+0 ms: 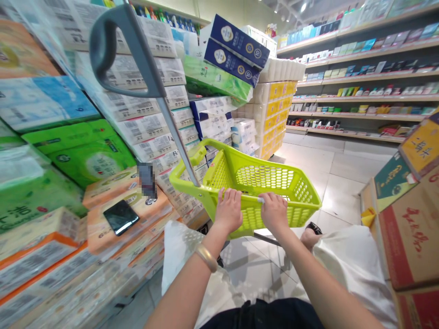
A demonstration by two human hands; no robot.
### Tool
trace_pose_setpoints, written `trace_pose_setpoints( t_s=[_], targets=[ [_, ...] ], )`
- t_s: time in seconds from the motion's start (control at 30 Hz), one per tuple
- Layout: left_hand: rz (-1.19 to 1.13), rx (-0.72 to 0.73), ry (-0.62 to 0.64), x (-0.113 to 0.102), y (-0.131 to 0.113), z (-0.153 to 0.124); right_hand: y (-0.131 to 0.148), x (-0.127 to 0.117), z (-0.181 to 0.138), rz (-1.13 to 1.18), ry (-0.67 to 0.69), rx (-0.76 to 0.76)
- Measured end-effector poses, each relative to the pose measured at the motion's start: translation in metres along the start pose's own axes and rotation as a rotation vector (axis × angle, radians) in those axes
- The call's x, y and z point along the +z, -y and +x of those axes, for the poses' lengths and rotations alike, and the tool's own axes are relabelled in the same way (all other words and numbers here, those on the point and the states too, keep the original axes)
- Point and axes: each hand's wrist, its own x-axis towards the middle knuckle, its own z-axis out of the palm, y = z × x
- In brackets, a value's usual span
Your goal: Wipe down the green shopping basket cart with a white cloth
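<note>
So I've got both hands on this green basket (274, 176), which sits straight in front of me, just beyond and roughly between my knees (346, 251). My left hand (229, 210) and right hand (273, 211) are side by side, fingers hooked over the near rim (251, 199), gripping it with a short bare stretch between them. Thumbs are out of sight, so I can't tell how hard I'm squeezing. There's a small pale bit (261, 199) by my right fingers too, no idea what it is.

My two cents on holding it well: both hands are left of the rim's middle, so I'd spread them a bit, right one further right, and load them evenly or it'll probably want to twist. Also watch the metal pole (175, 135) coming up at the left end. Its grey handle (147, 59) leans over toward the stacked tissue packs (151, 125), and I reckon a tug could knock those. Same goes for the phone (121, 217) lying on the orange pack (98, 235) on my left, so no swinging that way.
</note>
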Motion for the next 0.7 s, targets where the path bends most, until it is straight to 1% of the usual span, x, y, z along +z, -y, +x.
trace_pose_setpoints(
  t_s=[0.1, 0.17, 0.2, 0.27, 0.4, 0.47, 0.5, 0.57, 0.6, 0.7],
  targets=[
    [0.015, -0.003, -0.002, 0.001, 0.001, 0.0, 0.034, 0.006, 0.006, 0.06, 0.028, -0.06],
    [0.017, 0.003, -0.005, 0.002, 0.003, -0.001, 0.042, 0.007, 0.008, 0.088, 0.034, -0.095],
    [0.016, 0.008, -0.007, 0.002, 0.004, -0.001, 0.041, 0.007, 0.008, 0.094, 0.035, -0.114],
    [0.014, 0.018, -0.01, 0.001, 0.006, -0.003, 0.027, 0.004, 0.004, 0.088, 0.029, -0.133],
    [-0.002, 0.025, -0.01, 0.001, 0.006, -0.004, -0.011, -0.003, -0.006, 0.017, -0.015, -0.075],
    [-0.01, 0.014, -0.008, 0.001, 0.004, -0.003, -0.018, -0.004, -0.008, -0.012, -0.031, -0.04],
    [-0.011, 0.005, -0.008, 0.001, 0.003, -0.003, -0.015, -0.004, -0.008, -0.017, -0.036, -0.017],
    [-0.009, -0.015, -0.01, 0.002, 0.001, -0.003, 0.0, -0.002, -0.006, -0.001, -0.035, 0.012],
    [-0.006, -0.022, -0.013, 0.003, 0.0, -0.003, 0.011, 0.0, -0.004, 0.018, -0.029, 0.006],
    [-0.003, -0.016, -0.021, 0.003, 0.001, -0.004, 0.041, 0.005, 0.003, 0.086, 0.003, -0.07]
  ],
)
